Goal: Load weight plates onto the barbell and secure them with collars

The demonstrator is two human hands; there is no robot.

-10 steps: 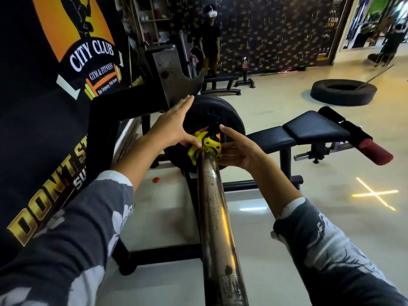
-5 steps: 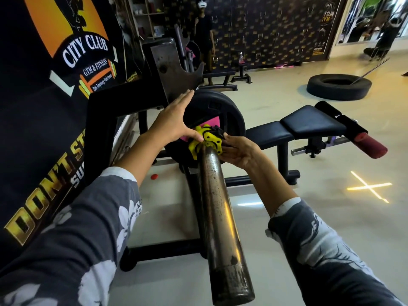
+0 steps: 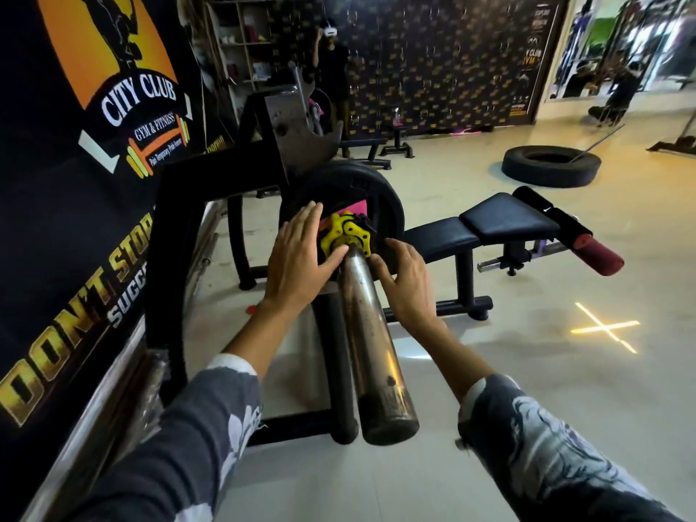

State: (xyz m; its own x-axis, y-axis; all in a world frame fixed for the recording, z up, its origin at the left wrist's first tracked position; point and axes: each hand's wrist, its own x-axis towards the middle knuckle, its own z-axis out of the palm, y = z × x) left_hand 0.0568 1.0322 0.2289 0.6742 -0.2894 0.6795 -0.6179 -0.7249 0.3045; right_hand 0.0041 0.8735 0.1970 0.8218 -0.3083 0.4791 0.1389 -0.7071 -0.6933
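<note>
Black banner [image 3: 75,182] with gold lettering and a gym logo fills the left side. Black steel rack frame [image 3: 177,235] stands beside it, and its metal cradle plate [image 3: 297,137] rises behind the load. Left hand [image 3: 297,265] lies flat, fingers spread, against the face of the black weight plate [image 3: 376,190], thumb touching the yellow collar [image 3: 344,233]; nothing is gripped. Collar sits on the barbell sleeve [image 3: 373,333], tight against the plate, with a pink patch just behind it. Worn steel sleeve runs from the collar toward the camera, end bare. Right hand [image 3: 408,280] rests just right of the sleeve, fingertips curled at the collar's lower right edge; cannot tell whether they clamp it. Black padded bench [image 3: 501,220] stands right of the plate. Tyre [image 3: 551,165] lies on the floor far right.
</note>
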